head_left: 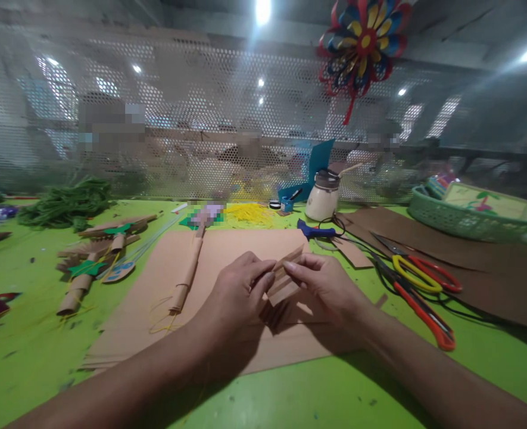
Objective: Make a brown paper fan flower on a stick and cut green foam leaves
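Between both hands is a small piece of brown paper cut into strips [285, 287], raised just above a stack of tan paper sheets [240, 244]. My left hand [240, 283] pinches its left side with thumb and fingers. At its upper right edge, my right hand [323, 280] grips it between thumb and forefinger. Part of the piece is hidden behind the fingers. To the left of my left hand, a rolled brown paper tube [187, 277] with yellow strings lies on the sheets.
On the right lie scissors [417, 274], a red cutter knife [426, 313], dark brown sheets [490, 274] and a green basket [468, 217]. A blue glue gun [317, 231] and a white jar [322, 199] stand behind. Paper figures [84, 268] and green strands [66, 202] are at left.
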Motion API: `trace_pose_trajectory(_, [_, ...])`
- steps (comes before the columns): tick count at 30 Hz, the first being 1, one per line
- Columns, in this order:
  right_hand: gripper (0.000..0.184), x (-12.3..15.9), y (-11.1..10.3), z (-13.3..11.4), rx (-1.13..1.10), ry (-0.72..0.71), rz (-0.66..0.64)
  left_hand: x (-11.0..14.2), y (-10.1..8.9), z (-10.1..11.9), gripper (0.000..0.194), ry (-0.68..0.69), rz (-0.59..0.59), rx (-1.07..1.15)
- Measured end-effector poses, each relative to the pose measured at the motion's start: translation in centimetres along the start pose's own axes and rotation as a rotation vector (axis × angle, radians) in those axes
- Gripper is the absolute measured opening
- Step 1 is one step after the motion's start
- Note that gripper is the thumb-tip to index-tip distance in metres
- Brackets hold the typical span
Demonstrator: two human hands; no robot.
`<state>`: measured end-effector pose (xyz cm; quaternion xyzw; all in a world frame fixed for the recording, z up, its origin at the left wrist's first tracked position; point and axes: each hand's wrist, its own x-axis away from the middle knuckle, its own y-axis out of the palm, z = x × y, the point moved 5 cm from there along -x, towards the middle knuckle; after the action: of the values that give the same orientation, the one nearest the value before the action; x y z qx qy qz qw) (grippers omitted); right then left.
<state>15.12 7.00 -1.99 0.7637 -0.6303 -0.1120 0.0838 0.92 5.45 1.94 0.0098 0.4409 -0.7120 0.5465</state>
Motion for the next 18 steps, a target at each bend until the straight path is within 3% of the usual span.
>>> trace_pose_trajectory(6, [0.022,0.0,0.0,-0.3,0.078,-0.040,0.033,0.5,0.7,-0.2,0.021,-0.144,0.037,0.160])
trace_pose_trajectory(13, [0.024,0.3,0.7,0.1,0.020,0.096,-0.030,1.7,1.9,-0.5,0.022,-0.286,-0.026,0.346])
trace_pose_trajectory(18, [0.022,0.2,0.3,0.1,0.113,0.124,0.019,1.5,2.3,-0.4,0.020,-0.305,-0.008,0.407])
